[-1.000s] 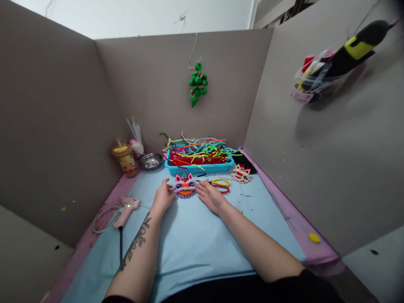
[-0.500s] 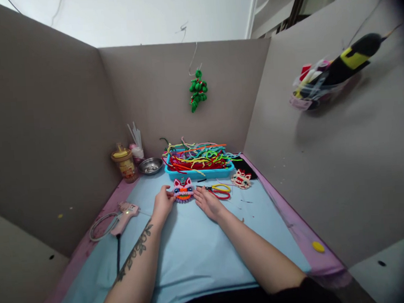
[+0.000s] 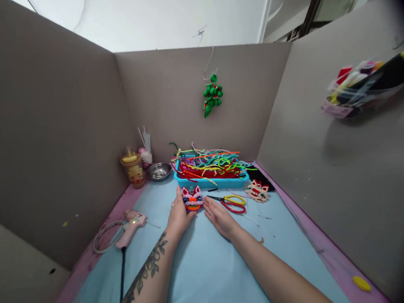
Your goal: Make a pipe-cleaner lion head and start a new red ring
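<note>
A pink and purple lion-head craft (image 3: 192, 199) with pointed ears, blue eyes and an orange mouth faces up at mid-table. It seems made of fuzzy chenille stems. My left hand (image 3: 179, 215) grips it from the left, fingers along its side and thumb across the lower edge. On the other side, my right hand (image 3: 221, 218) has its fingers stretched out together, tips at the craft's right edge; whether they touch cannot be made out. Scissors (image 3: 231, 202) with yellow and red handles lie just beyond the right hand. A cream and red lion-head craft (image 3: 258, 191) rests further right.
A blue tray (image 3: 214, 183) heaped with colourful chenille stems stands behind. Left are a pink glue gun (image 3: 133, 228), a metal bowl (image 3: 159, 171) and a lidded cup (image 3: 134, 170). A green ornament (image 3: 213, 95) hangs at the back panel; a yellow disc (image 3: 361, 283) lies right.
The view has shifted, so the scene sits further right. My left hand has changed from fingertips at the craft's left edge to a fuller grip with the thumb below. My right hand stays beside it.
</note>
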`<action>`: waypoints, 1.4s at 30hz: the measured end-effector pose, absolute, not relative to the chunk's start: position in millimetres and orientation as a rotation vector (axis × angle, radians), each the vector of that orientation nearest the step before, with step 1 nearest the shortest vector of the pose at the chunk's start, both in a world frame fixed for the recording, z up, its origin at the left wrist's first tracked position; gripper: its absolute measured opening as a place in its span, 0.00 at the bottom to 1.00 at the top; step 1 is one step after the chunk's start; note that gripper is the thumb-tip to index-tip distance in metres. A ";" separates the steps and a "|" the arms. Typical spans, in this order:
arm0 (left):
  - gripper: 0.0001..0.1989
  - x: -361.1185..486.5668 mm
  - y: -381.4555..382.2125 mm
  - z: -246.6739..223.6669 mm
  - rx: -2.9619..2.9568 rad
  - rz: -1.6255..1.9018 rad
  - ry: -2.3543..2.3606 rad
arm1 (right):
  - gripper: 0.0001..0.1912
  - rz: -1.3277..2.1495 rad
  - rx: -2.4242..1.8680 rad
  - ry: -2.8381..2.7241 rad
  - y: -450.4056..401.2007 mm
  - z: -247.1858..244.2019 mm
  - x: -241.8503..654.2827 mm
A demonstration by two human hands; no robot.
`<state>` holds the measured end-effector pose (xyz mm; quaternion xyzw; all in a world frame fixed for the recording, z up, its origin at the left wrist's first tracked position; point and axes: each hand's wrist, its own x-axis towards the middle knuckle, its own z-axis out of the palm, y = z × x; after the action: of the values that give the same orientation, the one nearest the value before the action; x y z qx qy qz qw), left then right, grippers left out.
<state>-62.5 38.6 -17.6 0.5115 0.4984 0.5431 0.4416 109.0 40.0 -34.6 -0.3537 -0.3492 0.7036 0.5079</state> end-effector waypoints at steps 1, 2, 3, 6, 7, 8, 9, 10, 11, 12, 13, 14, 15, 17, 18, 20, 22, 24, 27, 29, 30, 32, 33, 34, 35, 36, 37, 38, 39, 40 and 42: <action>0.53 -63.1 39.0 -17.8 1.364 1.338 1.330 | 0.25 1.702 -0.848 -0.856 40.5 -34.9 108.3; 0.51 -63.9 39.3 -17.8 1.455 1.336 1.422 | 0.25 1.701 -0.845 -0.872 40.6 -34.9 108.7; 0.49 -64.6 39.5 -17.6 1.504 1.346 1.475 | 0.25 1.687 -0.846 -0.890 40.4 -34.5 110.1; 0.48 -65.8 39.0 -16.5 1.482 1.445 1.467 | 0.23 1.526 -0.923 -0.989 40.2 -27.4 118.1; 0.49 -65.6 38.6 -16.0 1.468 1.470 1.457 | 0.21 1.432 -0.976 -1.046 41.5 -22.3 120.0; 0.51 -65.0 38.3 -15.4 1.466 1.477 1.462 | 0.20 1.331 -1.039 -1.124 44.1 -15.8 120.4; 0.52 -64.1 38.0 -14.8 1.480 1.464 1.485 | 0.17 1.214 -1.095 -1.208 48.2 -8.0 118.7; 0.54 -63.0 37.7 -14.4 1.505 1.436 1.524 | 0.14 1.106 -1.125 -1.312 53.9 0.9 114.6; 0.55 -61.8 37.6 -14.3 1.531 1.401 1.570 | 0.11 1.014 -1.139 -1.421 61.2 10.3 108.2; 0.56 -60.4 37.5 -14.4 1.554 1.370 1.613 | 0.10 0.929 -1.149 -1.517 69.7 19.7 100.0; 0.57 -59.1 37.6 -14.9 1.573 1.346 1.650 | 0.08 0.849 -1.170 -1.608 79.1 28.4 90.4; 0.58 -58.0 37.7 -15.6 1.587 1.328 1.677 | 0.07 0.758 -1.205 -1.689 89.0 36.0 80.3; 0.58 -57.0 37.8 -16.6 1.598 1.313 1.696 | 0.06 0.662 -1.256 -1.733 98.9 42.2 70.3; 0.56 -55.6 37.9 -18.6 1.613 1.298 1.713 | 0.05 0.548 -1.370 -1.746 116.8 50.0 52.7; 0.55 -55.2 38.0 -19.4 1.612 1.305 1.707 | 0.03 0.523 -1.420 -1.747 124.5 51.9 45.8; 0.53 -54.4 38.1 -20.1 1.609 1.335 1.678 | 0.02 0.499 -1.510 -1.778 137.2 53.5 36.7; 0.53 -53.4 38.0 -19.2 1.624 1.329 1.664 | 0.05 0.495 -1.555 -1.835 147.8 55.6 34.2; 0.54 -51.9 37.6 -16.5 1.665 1.256 1.705 | 0.07 0.497 -1.552 -1.874 158.2 61.6 38.6; 0.53 -49.8 36.5 -10.5 1.749 1.094 1.828 | 0.09 0.476 -1.538 -1.871 175.2 80.7 56.3; 0.52 -49.3 35.7 -6.7 1.790 1.013 1.883 | 0.10 0.463 -1.553 -1.842 186.0 97.5 71.9; 0.52 -49.4 35.4 -5.3 1.804 0.990 1.893 | 0.11 0.458 -1.566 -1.823 190.4 105.7 79.5; 0.52 -49.9 34.9 -3.8 1.827 0.969 1.895 | 0.12 0.446 -1.585 -1.797 196.2 118.8 92.4; 0.52 -50.1 34.7 -3.8 1.838 0.963 1.893 | 0.12 0.441 -1.600 -1.791 197.3 122.9 97.2; 0.51 -50.4 34.7 -4.1 1.845 0.957 1.890 | 0.12 0.435 -1.622 -1.813 197.0 125.0 100.6; 0.51 -50.6 34.7 -4.6 1.848 0.949 1.889 | 0.11 0.430 -1.641 -1.855 195.7 125.1 102.6; 0.51 -50.6 34.8 -5.3 1.848 0.941 1.889 | 0.10 0.427 -1.658 -1.907 193.5 123.3 103.5; 0.51 -50.7 34.9 -5.9 1.846 0.934 1.889 | 0.10 0.427 -1.669 -1.967 190.8 120.1 103.3; 0.52 -50.6 35.0 -6.4 1.844 0.929 1.889 | 0.09 0.434 -1.669 -2.016 187.9 115.8 102.5; 0.52 -50.5 35.1 -6.6 1.841 0.925 1.888 | 0.10 0.447 -1.665 -2.047 185.3 111.0 101.5; 0.52 -50.4 35.0 -6.5 1.840 0.923 1.886 | 0.11 0.462 -1.660 -2.069 183.4 106.1 100.4; 0.52 -50.2 34.8 -5.5 1.839 0.923 1.883 | 0.15 0.490 -1.660 -2.100 182.3 97.3 99.6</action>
<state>-50.2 34.8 -5.5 0.6491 0.6646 0.3259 0.1754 99.6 182.3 97.3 -0.5965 -0.7547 0.1763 0.2088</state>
